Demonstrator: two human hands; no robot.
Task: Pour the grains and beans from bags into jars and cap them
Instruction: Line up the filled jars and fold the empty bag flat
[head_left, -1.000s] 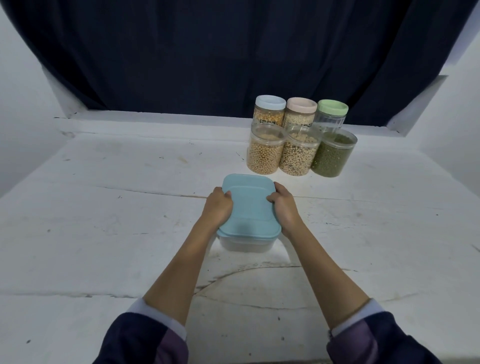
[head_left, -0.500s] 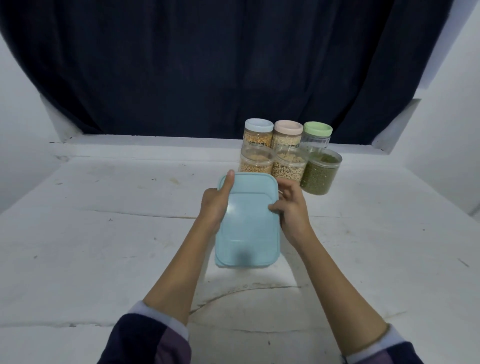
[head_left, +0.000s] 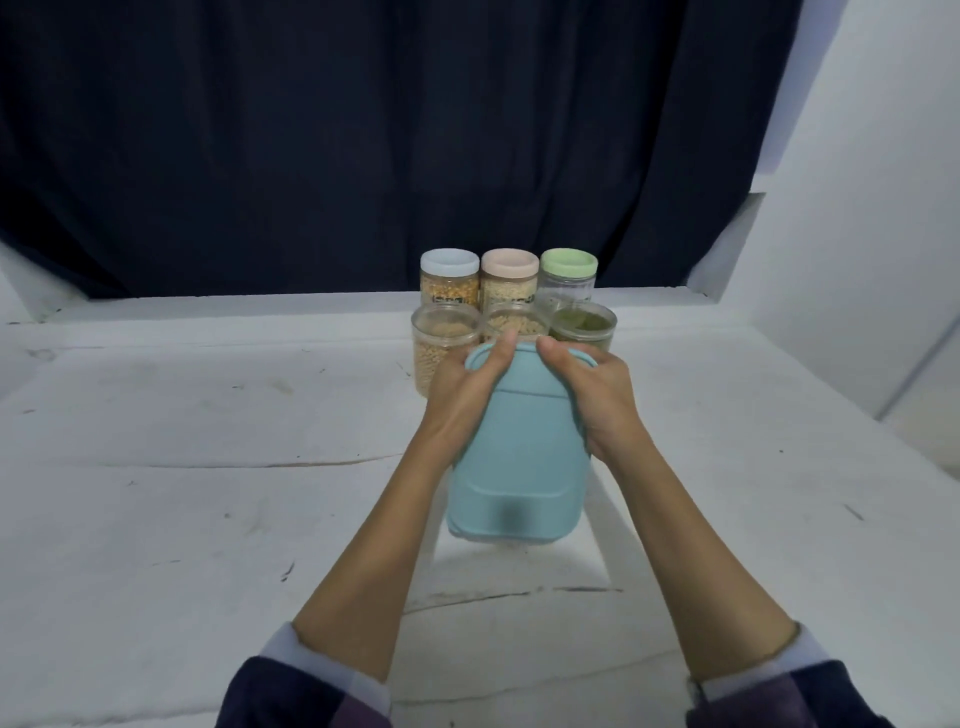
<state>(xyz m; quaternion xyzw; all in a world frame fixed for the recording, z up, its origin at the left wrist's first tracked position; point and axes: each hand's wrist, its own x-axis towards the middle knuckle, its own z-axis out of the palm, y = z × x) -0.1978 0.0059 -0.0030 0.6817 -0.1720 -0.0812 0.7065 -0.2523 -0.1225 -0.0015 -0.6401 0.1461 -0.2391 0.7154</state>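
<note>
— Holding the box up off the counter, are both hands on it?
— Yes. The left hand grips its far left corner with the thumb laid over the lid; the right hand grips the far right corner, fingers curled round the edge.
— How does the box look?
— A pale blue lid, a rounded rectangle with a raised inner panel, tilted so the lid faces the camera. Only a thin clear strip of the body shows under its near edge.
— And the jars?
— Six, in two rows just behind the box. The back row is capped: a blue-lid jar with yellow grain, a pink-lid jar with pale grain, a green-lid jar that looks nearly clear. The front three are uncapped: a bean jar, a middle jar and a green jar, the last two partly hidden by the box.
— Room to move?
— Wide white counter lies left and right of the arms. A dark curtain hangs behind the ledge; a white wall closes in on the right.
</note>
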